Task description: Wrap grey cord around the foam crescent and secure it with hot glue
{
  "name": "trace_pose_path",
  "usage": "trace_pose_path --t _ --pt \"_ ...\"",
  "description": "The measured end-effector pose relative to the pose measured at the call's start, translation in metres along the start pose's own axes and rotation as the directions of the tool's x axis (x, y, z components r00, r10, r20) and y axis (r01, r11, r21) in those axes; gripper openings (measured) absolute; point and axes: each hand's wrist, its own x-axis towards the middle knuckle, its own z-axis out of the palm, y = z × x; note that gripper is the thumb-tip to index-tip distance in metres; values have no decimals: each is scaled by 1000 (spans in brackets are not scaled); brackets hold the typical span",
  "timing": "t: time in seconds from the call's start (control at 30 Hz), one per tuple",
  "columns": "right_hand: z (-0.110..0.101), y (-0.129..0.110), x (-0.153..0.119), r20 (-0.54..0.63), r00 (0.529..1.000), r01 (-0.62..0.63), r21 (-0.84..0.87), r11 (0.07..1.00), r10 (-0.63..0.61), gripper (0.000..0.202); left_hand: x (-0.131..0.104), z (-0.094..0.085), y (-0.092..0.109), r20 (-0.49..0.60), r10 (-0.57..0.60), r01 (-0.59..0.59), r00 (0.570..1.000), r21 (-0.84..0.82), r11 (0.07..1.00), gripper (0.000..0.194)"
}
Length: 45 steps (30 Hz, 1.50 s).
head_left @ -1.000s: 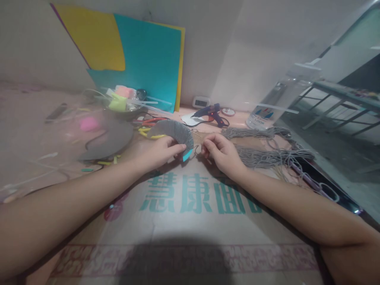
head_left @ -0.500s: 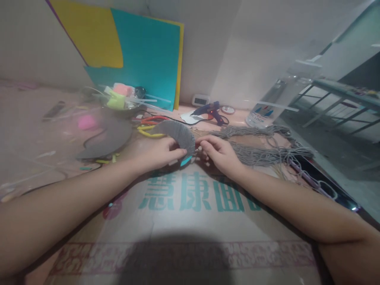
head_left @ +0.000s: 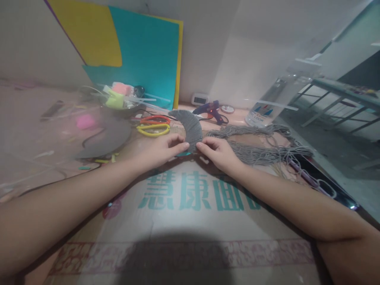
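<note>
A crescent wrapped in grey yarn point(head_left: 191, 128) stands tilted between my two hands, a bit of teal showing at its lower end. My left hand point(head_left: 166, 148) pinches its lower left edge between thumb and fingers. On the other side, my right hand point(head_left: 218, 152) has thumb and fingertips closed at the lower right edge; the yarn strand there is too fine to make out. Looped skeins of grey yarn point(head_left: 261, 152) lie to the right of my right hand. Scissors with red and yellow handles point(head_left: 152, 130) rest just beyond my left hand.
Printed cardboard point(head_left: 184, 225) lies under my forearms. A purple glue gun point(head_left: 209, 111) and a small white clock point(head_left: 200, 99) are at the back. A clear plastic jar point(head_left: 267, 103) stands at right near a phone point(head_left: 323, 178). A dark grey crescent point(head_left: 108, 136) lies left.
The crescent has turned more upright and shifted slightly right, uncovering the scissors' handles. My right hand has come in from beside it to its lower edge.
</note>
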Motion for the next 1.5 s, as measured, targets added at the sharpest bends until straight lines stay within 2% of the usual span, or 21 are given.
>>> trace_pose_path --t 0.17,0.4,0.6,0.8,1.07,1.23,1.37,1.5 --pt "0 2 0 -33 999 27 3 1000 -27 31 2 1 -3 24 -1 1 1000 -11 1000 30" --pt "2 0 -2 -6 1000 21 160 987 -20 25 2 1 3 2 -46 46 999 -104 994 25" --pt "5 4 -2 -10 1000 10 29 1000 -10 16 5 1 -4 -25 -49 42 998 -217 975 29" --pt "6 6 -1 47 999 13 38 999 -15 12 5 2 -4 -13 -67 60 998 -290 955 29" --pt "4 2 -1 23 1000 -20 -10 1000 20 14 6 0 -6 23 -55 59 998 -249 967 29" --pt "3 2 -1 28 998 52 -73 996 -50 15 5 1 -5 12 -74 75 997 -274 959 30" --pt "1 0 -2 37 998 47 -7 999 -47 25 4 1 -2 -10 -102 97 995 -235 967 28" --pt "0 -1 -2 11 999 42 9 999 -42 28 3 0 -1 15 -98 99 995 -170 980 25"
